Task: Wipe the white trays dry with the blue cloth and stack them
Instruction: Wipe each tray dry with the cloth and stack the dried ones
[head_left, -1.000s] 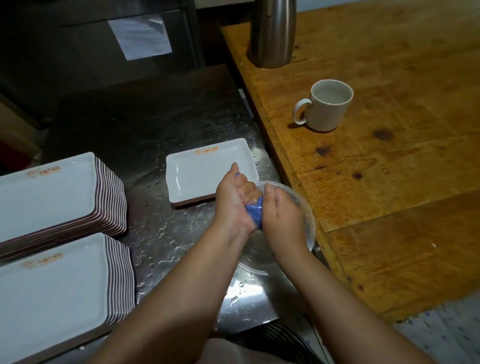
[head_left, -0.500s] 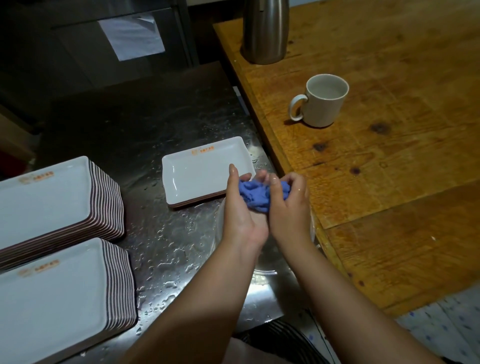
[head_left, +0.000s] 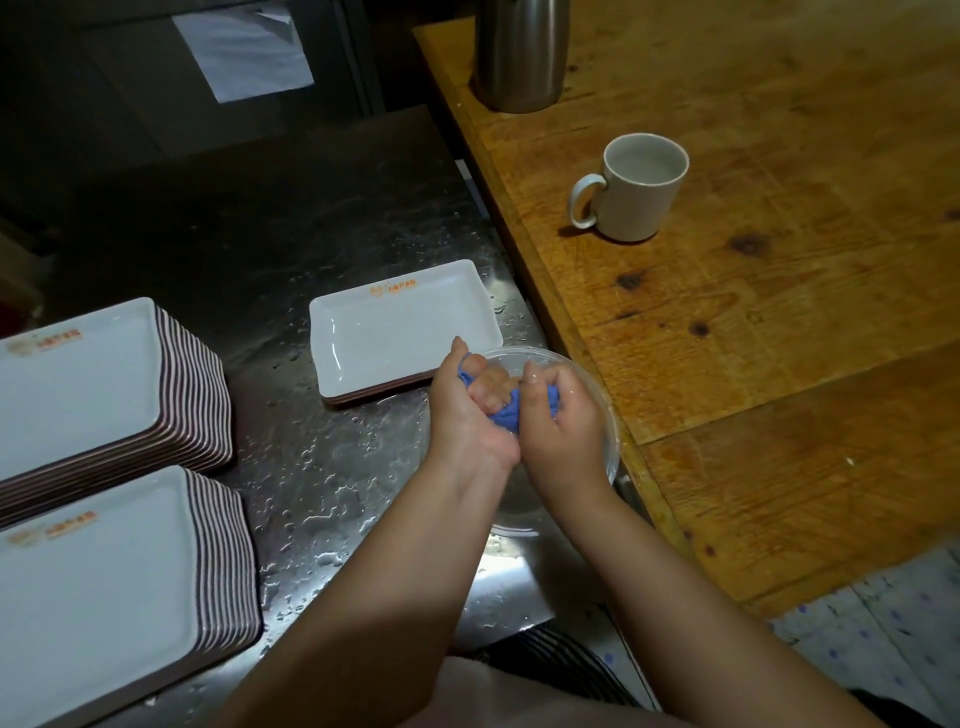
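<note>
Both hands squeeze a bunched blue cloth (head_left: 508, 413) over a clear glass bowl (head_left: 597, 400) at the wet steel counter's right edge. My left hand (head_left: 467, 410) grips the cloth's left end, my right hand (head_left: 558, 426) grips its right end. Just behind the hands lies a short pile of white trays (head_left: 400, 327) with an orange logo. Two tall stacks of white trays stand at the left: a far stack (head_left: 93, 379) and a near stack (head_left: 104, 587).
The steel counter (head_left: 311, 483) is covered in water drops. To the right is a wooden table (head_left: 753, 338) with a white mug (head_left: 636, 189) and a steel jug (head_left: 519, 52). A sheet of paper (head_left: 244, 49) hangs on the dark cabinet behind.
The hands dropped back down over the bowl and closed tighter round the cloth, after lifting it up near the tray half a second ago.
</note>
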